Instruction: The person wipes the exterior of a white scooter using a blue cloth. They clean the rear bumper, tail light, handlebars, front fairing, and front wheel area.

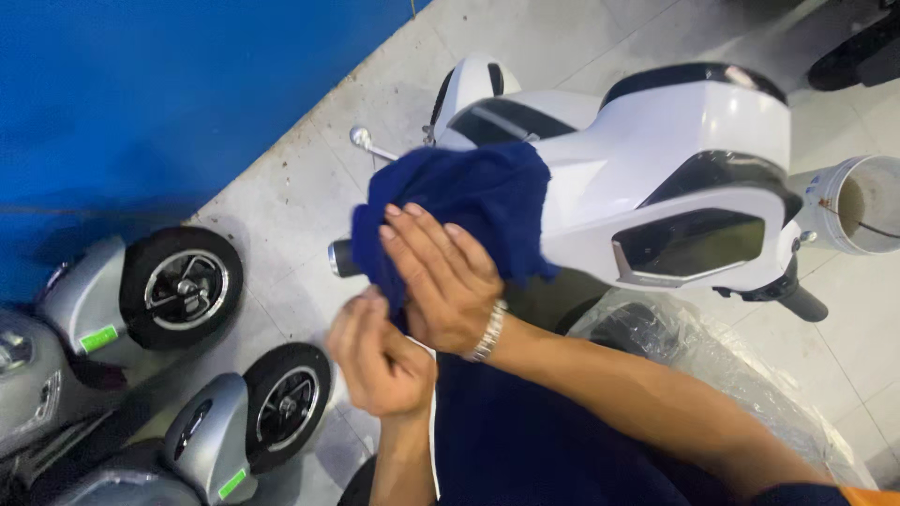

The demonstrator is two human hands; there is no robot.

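The dark blue cloth [459,211] is bunched over the left end of the white scooter's handlebar [656,169], draped across the black handle grip [343,258] that pokes out beneath it. It looks soft, light and limp, so it should fold and slide wherever it is pushed rather than keep a shape; taking a gathered handful, or pressing it flat under the palm, seems the surest hold. The right hand [445,281] lies spread on the cloth with fingers extended, pressing rather than pinching, a metal bracelet [487,333] at its wrist. The left hand [380,356] sits just below, its grip curled shut on the cloth's lower edge, though what lies inside the fist is partly hidden. The scooter's dark display panel [694,244] and glossy body probably offer little friction. A mirror stem [370,142] stands just beside the cloth and could snag it. A clear plastic cover [712,356] wraps the seat area below; a white bucket [858,201] stands at the right; two grey scooters [178,375] with black wheels park near, on the tiled floor [300,187] by a blue wall [141,94].
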